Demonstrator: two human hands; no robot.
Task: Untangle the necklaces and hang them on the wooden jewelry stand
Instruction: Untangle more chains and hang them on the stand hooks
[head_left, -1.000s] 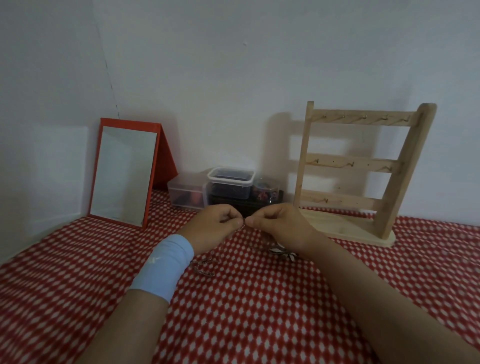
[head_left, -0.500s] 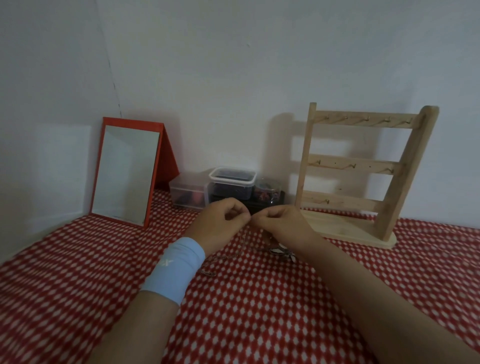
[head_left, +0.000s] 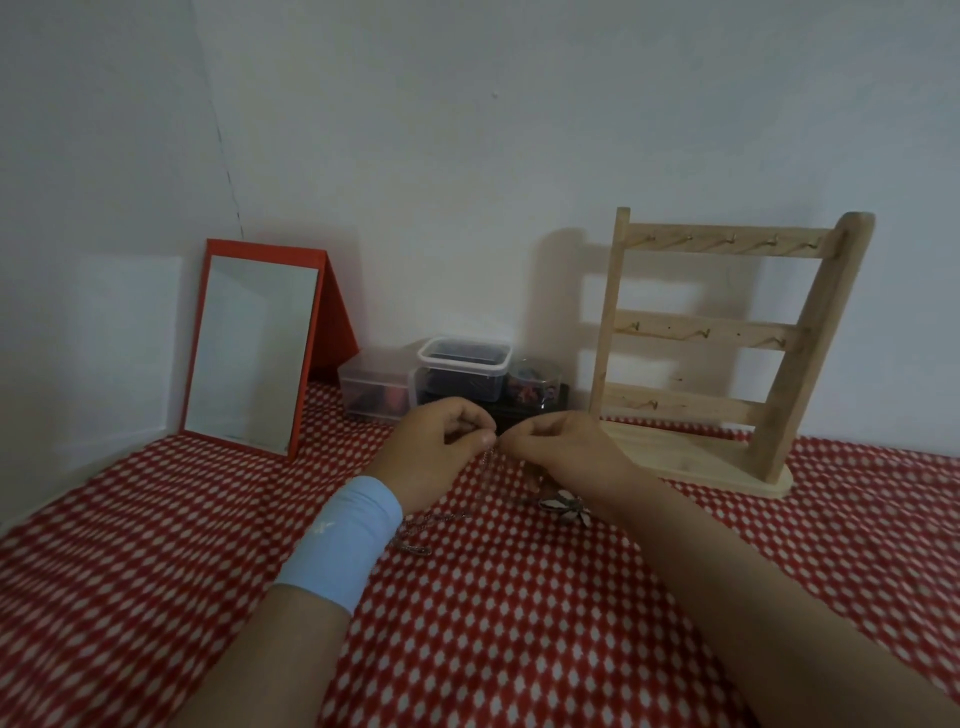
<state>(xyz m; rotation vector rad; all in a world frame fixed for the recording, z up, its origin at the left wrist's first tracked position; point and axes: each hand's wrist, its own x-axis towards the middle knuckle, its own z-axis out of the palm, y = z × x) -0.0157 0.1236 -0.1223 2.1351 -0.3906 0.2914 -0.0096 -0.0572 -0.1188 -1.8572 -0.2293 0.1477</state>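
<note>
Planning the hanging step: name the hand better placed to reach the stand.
Right, likely: the right hand pinches the necklace chain nearest the wooden jewelry stand; the left hand sits farther away.

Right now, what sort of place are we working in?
Probably a home dressing corner: a red-framed standing mirror, a wooden jewelry stand and small clear boxes on a red checked cloth.
</note>
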